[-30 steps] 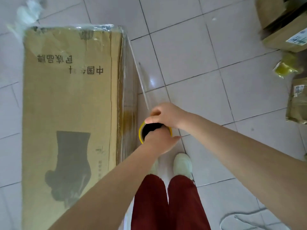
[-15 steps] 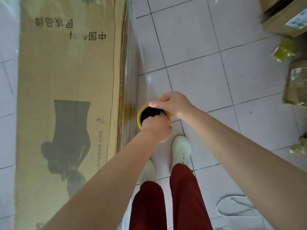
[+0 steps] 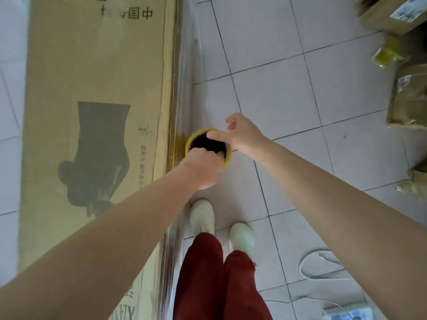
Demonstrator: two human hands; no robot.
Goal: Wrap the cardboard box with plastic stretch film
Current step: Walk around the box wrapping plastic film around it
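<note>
Two hands on the stretch film roll, held upright just right of the cardboard box. Left hand: fingers curled down into the roll's dark core, gripping it. Right hand: thumb lying on the yellow rim, fingers bent at the roll's far side; can't tell if they grip. Clear film runs along the box's right side face. Box is long, fills the left of the view, chair graphic and Chinese print on the upper face. Floor: pale square tiles, dark grout. Brown parcels and a yellowish bag far right. White cable and power strip bottom right. White shoes, red trousers beside the box.
</note>
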